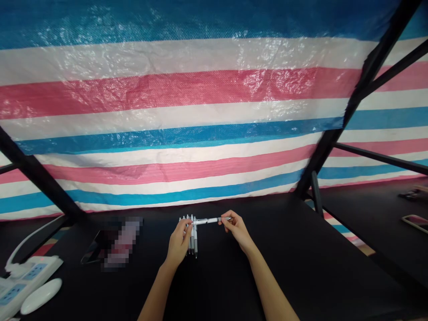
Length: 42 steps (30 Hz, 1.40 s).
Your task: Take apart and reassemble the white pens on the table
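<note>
A: Where's the pen (210,220) right now?

B: Between the two hands, lying roughly crosswise. The left hand (178,244) has its fingers closed on one end, and the right hand (238,228) has its fingers pinched on the grey end.

A: And the other pens (195,244)?

B: Side by side on the black tabletop (214,285), close by the left hand, which partly hides them. I can't tell whether the held one touches them.

A: So what might go wrong?

B: The left hand, I'd say. It's so near the row that a small dip of the wrist could knock the pens askew or set one rolling.

A: What about the grip?

B: Only fingertips hold each end. If the two hands pull unevenly, the smooth barrel could slip or twist free and drop onto the others.

A: Could the power strip (35,269) get in the way?

B: Unlikely; it's well apart, off to the left.
</note>
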Motion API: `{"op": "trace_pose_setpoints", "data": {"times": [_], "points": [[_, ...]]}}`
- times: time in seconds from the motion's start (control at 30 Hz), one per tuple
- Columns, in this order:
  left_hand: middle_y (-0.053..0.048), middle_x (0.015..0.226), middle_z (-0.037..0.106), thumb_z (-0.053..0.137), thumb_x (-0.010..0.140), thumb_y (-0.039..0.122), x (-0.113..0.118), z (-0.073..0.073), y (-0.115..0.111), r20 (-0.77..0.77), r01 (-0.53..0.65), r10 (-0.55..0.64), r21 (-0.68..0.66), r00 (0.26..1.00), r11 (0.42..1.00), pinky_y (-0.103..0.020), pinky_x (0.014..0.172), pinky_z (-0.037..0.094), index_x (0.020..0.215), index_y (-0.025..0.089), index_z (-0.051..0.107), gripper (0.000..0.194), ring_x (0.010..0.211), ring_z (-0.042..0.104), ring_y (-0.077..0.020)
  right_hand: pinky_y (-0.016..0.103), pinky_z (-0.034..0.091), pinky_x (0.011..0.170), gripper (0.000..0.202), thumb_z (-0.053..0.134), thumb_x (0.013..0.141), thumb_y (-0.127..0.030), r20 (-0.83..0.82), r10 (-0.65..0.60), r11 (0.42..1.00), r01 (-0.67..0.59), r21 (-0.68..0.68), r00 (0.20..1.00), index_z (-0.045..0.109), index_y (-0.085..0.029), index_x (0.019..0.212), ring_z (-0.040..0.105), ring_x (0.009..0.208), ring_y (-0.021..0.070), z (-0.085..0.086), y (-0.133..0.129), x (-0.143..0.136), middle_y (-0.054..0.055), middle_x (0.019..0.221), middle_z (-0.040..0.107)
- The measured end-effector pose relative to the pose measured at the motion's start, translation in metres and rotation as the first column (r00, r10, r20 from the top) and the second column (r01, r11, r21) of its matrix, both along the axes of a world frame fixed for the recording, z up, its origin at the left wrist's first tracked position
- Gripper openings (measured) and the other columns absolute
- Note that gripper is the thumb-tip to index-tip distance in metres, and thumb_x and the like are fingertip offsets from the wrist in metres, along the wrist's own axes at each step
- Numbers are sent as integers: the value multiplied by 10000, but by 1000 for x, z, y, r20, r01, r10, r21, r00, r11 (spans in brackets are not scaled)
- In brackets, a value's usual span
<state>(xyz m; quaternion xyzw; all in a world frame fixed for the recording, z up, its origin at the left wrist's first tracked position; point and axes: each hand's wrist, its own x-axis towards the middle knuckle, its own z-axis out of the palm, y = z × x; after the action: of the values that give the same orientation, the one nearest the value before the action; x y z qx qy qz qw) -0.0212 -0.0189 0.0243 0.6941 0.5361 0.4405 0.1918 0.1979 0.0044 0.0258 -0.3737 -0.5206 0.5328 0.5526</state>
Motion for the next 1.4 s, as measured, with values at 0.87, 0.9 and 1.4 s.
{"op": "trace_pose_setpoints", "data": {"times": [0.87,0.9,1.4], "points": [[-49,810,563,313,895,359,-1,3,-1,-51,43,-41,58,998,997,-260,643,454,848,193,535,281,701,567,-155,242,317,471,288,664,719,-447,33,25,1000,-25,-1,999,545,-194,787,417,467,83,1,-2,-1,17,688,647],[-45,796,561,308,895,362,-1,3,-1,-53,44,-41,53,998,998,-259,639,453,837,195,534,288,686,564,-152,241,317,470,287,664,719,-447,30,26,1000,-26,-1,999,546,-194,788,417,466,82,1,-2,-1,17,690,648],[-44,845,586,356,875,379,0,0,0,-28,0,0,4,1000,1000,-274,655,453,905,202,546,261,695,573,-159,242,327,461,301,669,709,-463,17,6,1000,-6,5,1000,549,-198,787,419,458,85,2,-1,-1,16,693,652]]}}
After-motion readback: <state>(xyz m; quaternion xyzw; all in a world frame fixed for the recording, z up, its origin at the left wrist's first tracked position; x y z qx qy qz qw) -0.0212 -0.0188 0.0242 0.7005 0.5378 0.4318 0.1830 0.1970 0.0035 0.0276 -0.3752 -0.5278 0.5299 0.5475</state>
